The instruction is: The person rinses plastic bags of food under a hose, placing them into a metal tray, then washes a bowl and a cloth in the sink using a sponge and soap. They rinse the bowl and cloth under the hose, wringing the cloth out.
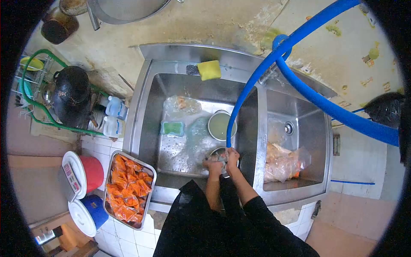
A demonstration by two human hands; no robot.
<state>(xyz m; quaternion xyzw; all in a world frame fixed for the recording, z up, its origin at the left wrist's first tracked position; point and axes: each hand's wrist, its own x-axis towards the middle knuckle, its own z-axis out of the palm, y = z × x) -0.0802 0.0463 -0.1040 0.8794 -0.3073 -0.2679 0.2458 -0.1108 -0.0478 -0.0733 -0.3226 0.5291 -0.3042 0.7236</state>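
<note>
Over the front of the large sink basin [145, 107], my two hands are close together. My right hand [233, 160] is closed round the lower end of a blue hose [241, 98]. Beside it, my left hand [212, 166] has its fingers curled in, with something pale and greyish between the hands that is too small to name. Just behind them is the rim of a metal bowl [217, 151], partly hidden. A round metal pot [222, 125] of cloudy greenish liquid stands farther back. Clear plastic bags [182, 105] and a green sponge-like block [173, 128] lie to the left.
The smaller right basin [317, 128] holds plastic bags [284, 165] with pale contents. A yellow sponge [209, 70] and a dark scrubber [192, 70] rest on the back ledge. At left are a tray [153, 173] of orange packets, lidded buckets [95, 173] and plastic jugs [115, 107].
</note>
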